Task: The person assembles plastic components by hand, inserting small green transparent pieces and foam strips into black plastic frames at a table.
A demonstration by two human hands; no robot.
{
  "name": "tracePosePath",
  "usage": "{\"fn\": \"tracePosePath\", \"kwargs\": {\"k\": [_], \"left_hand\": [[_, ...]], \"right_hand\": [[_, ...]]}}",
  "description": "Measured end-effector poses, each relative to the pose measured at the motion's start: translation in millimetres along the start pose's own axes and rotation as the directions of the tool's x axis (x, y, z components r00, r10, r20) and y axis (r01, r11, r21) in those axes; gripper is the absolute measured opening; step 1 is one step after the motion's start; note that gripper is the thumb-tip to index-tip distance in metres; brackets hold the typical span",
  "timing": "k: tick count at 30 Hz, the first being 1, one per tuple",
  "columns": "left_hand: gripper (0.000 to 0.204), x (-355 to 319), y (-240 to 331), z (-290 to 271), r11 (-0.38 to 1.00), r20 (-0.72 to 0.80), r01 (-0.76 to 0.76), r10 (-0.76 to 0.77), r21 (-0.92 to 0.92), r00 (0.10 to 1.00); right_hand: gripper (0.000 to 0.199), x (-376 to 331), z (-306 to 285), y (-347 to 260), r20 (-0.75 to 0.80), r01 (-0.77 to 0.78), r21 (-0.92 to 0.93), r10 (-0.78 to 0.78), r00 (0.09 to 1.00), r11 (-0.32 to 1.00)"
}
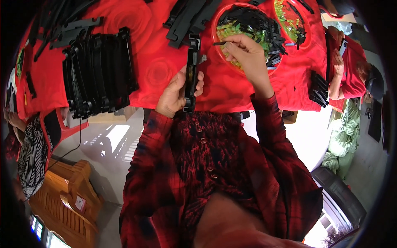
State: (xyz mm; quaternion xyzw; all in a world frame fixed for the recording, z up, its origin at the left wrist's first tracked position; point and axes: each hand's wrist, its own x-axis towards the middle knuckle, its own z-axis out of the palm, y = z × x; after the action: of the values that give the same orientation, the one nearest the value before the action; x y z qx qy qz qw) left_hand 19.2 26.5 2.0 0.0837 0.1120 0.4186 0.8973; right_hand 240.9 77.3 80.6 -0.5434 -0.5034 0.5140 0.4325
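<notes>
Gripping a long black bar [191, 74] around its lower half, the left hand [175, 93] is seen at the near edge of the red table [153, 74], fingers wrapped over the bar's right side and thumb behind. The bar is held upright, its top end reaching toward the far side of the table. Just beyond and to the right, the right hand [246, 51] is held over the near rim of a red bowl [215, 29], fingertips pinched on a thin dark pin [220, 42] that points left toward the bar's top. The bowl is filled with small green pieces [231, 31] and black parts [260, 25]. A second red bowl [308, 20] with the same mix is set just to its right. To the left, a row of black frames [99, 70] is stacked on edge on the table. At the far right edge, another person's hand [338, 58] is laid on a black piece.
</notes>
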Motion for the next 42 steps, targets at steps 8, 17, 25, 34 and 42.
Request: {"fn": "tracePosePath", "kwargs": {"k": [8, 17, 25, 34, 42], "left_hand": [[0.021, -7, 0, -4, 1.000, 0.041, 0.003, -0.002, -0.029, 0.999], [0.032, -9, 3, 0, 0.985, -0.006, 0.002, -0.001, 0.172, 1.000], [0.031, -8, 0, -9, 0.986, 0.054, 0.024, -0.034, 0.164, 0.998], [0.029, -8, 2, -5, 0.973, 0.029, 0.048, -0.056, 0.226, 0.998], [0.031, -8, 0, -3, 0.981, 0.015, 0.028, -0.031, 0.193, 0.999]], "right_hand": [[0.018, -29, 17, -2, 0.200, -0.006, 0.072, -0.009, 0.980, 0.997], [0.018, -33, 20, 3, 0.252, 0.017, 0.037, -0.025, 0.967, 0.999], [0.023, -31, 21, 6, 0.206, -0.020, 0.106, -0.002, 0.979, 0.994], [0.022, -32, 21, 4, 0.189, 0.047, 0.038, -0.054, 0.981, 0.998], [0.018, -34, 21, 7, 0.146, -0.075, 0.114, 0.058, 0.988, 0.991]]}}
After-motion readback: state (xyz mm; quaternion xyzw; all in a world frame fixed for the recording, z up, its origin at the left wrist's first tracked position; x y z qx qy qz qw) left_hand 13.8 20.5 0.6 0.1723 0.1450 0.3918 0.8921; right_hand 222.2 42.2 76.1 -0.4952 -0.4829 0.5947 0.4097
